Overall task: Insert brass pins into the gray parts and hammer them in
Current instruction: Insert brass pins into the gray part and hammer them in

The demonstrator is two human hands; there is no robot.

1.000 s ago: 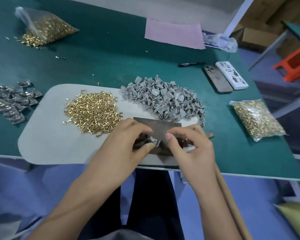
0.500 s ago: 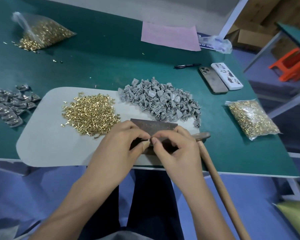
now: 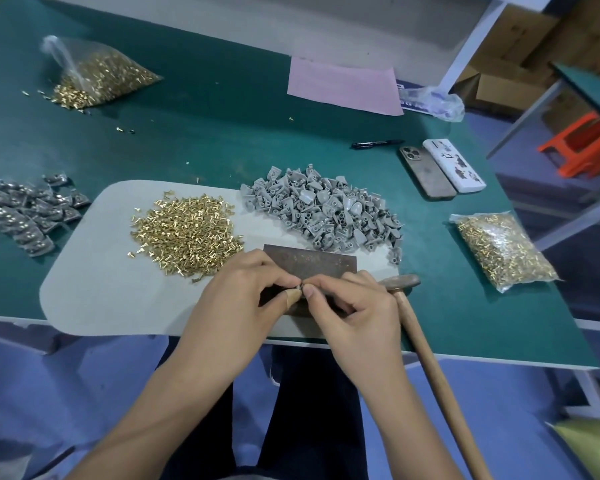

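Observation:
My left hand and my right hand meet fingertip to fingertip over a dark metal block on a white mat. The left fingers pinch a small gray part, almost fully hidden. The right thumb and forefinger pinch at the same spot; a brass pin between them cannot be made out. A heap of loose brass pins lies left of the block, a heap of gray parts behind it. A hammer with a wooden handle lies beside my right hand.
A pile of darker finished parts sits at the far left. Bags of brass pins lie at back left and right. Two phones, a pen and pink paper lie behind. The table edge is near my body.
My two hands have closed together over the block; the right fingertips came in against the gray part held by the left. The hammer's head and handle have come into view beside my right hand.

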